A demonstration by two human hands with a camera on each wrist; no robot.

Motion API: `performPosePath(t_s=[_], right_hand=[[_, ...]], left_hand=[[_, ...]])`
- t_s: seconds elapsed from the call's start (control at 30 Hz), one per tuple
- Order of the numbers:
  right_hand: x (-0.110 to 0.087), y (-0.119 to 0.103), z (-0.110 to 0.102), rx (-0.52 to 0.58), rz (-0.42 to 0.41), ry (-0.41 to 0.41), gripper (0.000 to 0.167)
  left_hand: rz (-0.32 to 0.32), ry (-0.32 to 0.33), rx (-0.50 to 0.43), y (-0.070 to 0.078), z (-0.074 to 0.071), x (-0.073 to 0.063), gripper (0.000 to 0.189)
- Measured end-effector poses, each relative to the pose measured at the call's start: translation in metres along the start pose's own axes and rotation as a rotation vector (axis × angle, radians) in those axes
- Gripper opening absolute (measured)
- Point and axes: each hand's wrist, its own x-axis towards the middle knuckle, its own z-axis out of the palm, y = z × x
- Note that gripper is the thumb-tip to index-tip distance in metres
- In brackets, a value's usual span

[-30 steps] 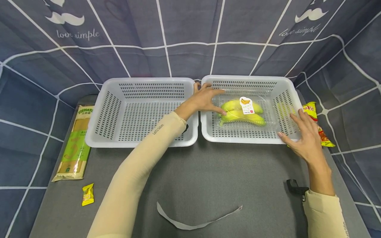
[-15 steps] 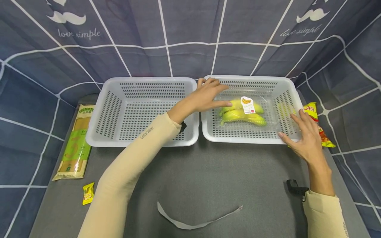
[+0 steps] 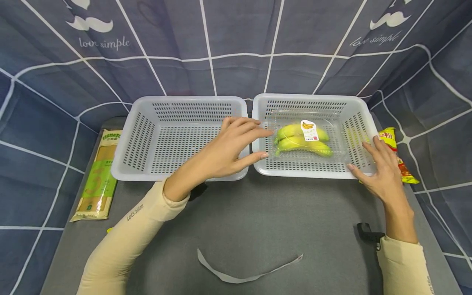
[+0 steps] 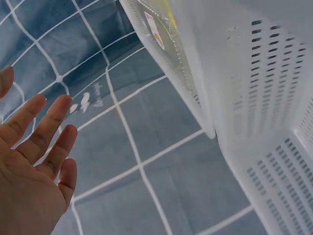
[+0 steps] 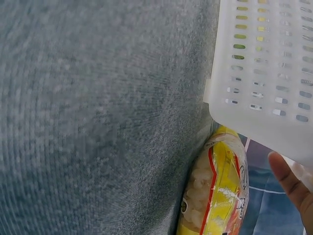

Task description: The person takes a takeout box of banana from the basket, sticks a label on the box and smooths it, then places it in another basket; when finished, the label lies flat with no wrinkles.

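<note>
A clear plastic box of bananas (image 3: 304,149) with a white label lies inside the right white basket (image 3: 313,174). Over the inner ends of the two baskets hovers my left hand (image 3: 234,145), fingers extended and holding nothing. The left wrist view shows the same hand (image 4: 36,161) with fingers spread apart from the baskets. My right hand (image 3: 385,174) rests at the right basket's right rim, its thumb near the front corner. Beside that basket is a yellow and red snack bag (image 5: 220,191), partly hidden by the hand in the head view.
The left white basket (image 3: 125,177) stands next to the right one. A green-labelled noodle pack (image 3: 98,176) lies at far left. A small yellow packet (image 3: 109,230) is mostly covered by my left sleeve. A curved pale strip (image 3: 236,280) lies at the front of the grey table (image 3: 287,217).
My left hand has come off the right basket's inner end and moved left and toward me. The right hand stays at its rim. The left forearm now covers most of the yellow packet.
</note>
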Motion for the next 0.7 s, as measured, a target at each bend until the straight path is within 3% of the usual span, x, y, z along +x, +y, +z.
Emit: performPosePath(t_s=[0.2,0.47,0.7], right_hand=[[0.0,0.003,0.001,-0.005,-0.001,0.001,0.075],[0.001,0.004,0.0,-0.02,0.0,0.0,0.075],[-0.009,-0.008,-0.002,-0.124,-0.14,0.161,0.075]], left_hand=[[-0.021,0.087,-0.035,0.005,-0.01,-0.044,0.04],[-0.123,0.129,-0.057,0.01,-0.015,-0.099,0.041],[-0.173,0.245,-0.016,0.015,-0.024,-0.135,0.047]])
